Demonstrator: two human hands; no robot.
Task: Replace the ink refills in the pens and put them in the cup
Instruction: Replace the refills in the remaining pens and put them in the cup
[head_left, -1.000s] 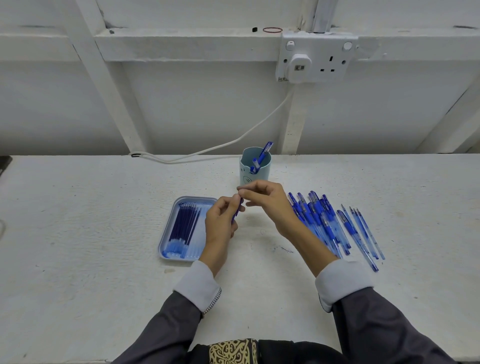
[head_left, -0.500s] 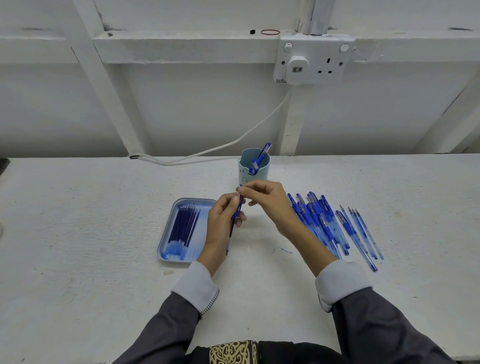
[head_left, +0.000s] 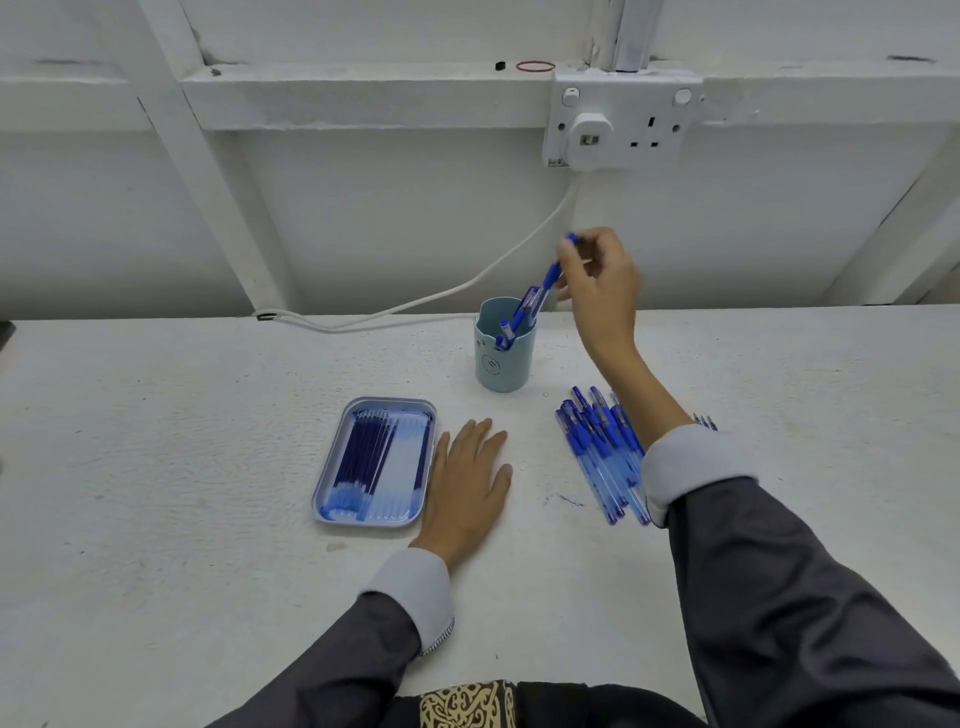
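Blue plastic pen (head_left: 551, 271) hangs tilted over the pale teal plastic cup (head_left: 501, 364). Its lower end is at or just inside the rim; blurred, can't tell which. Right hand (head_left: 602, 280) pinches it near the top end w/ fingertips. Other capped blue pens (head_left: 529, 306) lean inside the cup.

Step in hand, prob.: drop-off. To do it well, steer the tip past the leaning pens into free space, and lower it before letting go so it doesn't bounce out or knock the light cup.

Left hand (head_left: 467, 483) lies flat, palm down, fingers straight & close together, on the white table (head_left: 182, 441). It's just beside the pale blue rectangular tray (head_left: 393, 401) of dark blue refills (head_left: 363, 457). A heap of blue clear-barrel pens (head_left: 597, 452) lies by the right sleeve, so plenty left to do.
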